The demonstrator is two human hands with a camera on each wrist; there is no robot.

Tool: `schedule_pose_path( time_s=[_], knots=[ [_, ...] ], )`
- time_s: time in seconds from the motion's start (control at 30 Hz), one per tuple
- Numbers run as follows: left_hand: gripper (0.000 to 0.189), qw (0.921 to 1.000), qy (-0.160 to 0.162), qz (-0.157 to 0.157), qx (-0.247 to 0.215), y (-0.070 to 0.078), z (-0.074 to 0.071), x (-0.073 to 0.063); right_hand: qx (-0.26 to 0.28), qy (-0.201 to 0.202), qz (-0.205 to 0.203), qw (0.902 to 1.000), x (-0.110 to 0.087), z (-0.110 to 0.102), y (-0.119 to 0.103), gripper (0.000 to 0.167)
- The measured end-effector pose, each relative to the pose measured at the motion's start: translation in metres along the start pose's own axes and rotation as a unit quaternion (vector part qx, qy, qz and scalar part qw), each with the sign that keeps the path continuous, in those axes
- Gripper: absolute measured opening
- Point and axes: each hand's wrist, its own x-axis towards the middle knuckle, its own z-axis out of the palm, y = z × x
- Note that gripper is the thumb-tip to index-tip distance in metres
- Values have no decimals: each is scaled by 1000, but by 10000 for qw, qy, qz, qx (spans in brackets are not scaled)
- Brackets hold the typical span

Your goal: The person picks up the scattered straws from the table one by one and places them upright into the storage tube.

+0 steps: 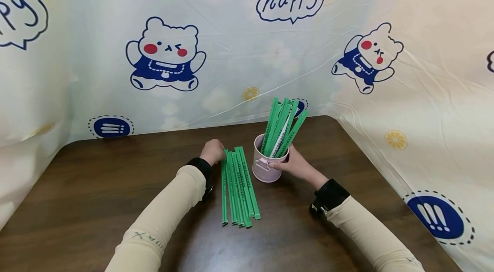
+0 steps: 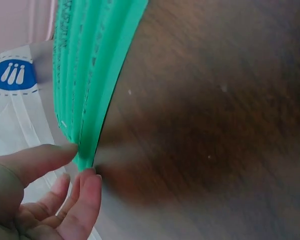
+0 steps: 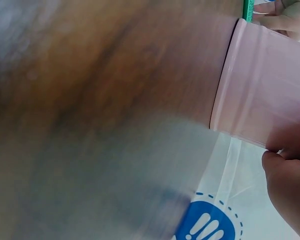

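Several long, thin green packets with dark print (image 1: 240, 186) lie side by side on the table. At their far end is my left hand (image 1: 212, 152); in the left wrist view its thumb and fingertips pinch the end of the outermost green packet (image 2: 102, 90). To the right stands a small pink bucket (image 1: 266, 172), upright, with more green packets (image 1: 278, 124) leaning in it, one showing a white printed side. My right hand (image 1: 295, 164) grips the bucket from its right side. Only part of that hand and the bucket's lower part show in the right wrist view.
The brown wooden table (image 1: 127, 177) ends at a back edge just beyond the bucket. A pale patterned cloth (image 1: 231, 40) with cartoon bears hangs behind the table and along both sides.
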Motion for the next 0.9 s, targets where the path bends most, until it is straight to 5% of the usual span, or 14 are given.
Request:
schedule_pose_path(
  time_s=[0.13,0.4,0.67,0.9],
  knots=[
    [54,9999,6,-121,89,3,2,-1,79,0,-33,10000,0,1,0,97],
    [17,9985,71,-543,73,7,2,-1,153,-26,-102,9998,2,1,2,96],
    [20,9981,-85,-595,-136,15,7,5,115,99,-83,9999,-5,-7,3,94],
    [23,9973,-19,-718,-118,8,0,0,91,-47,-113,9999,-2,-3,1,94]
  ],
)
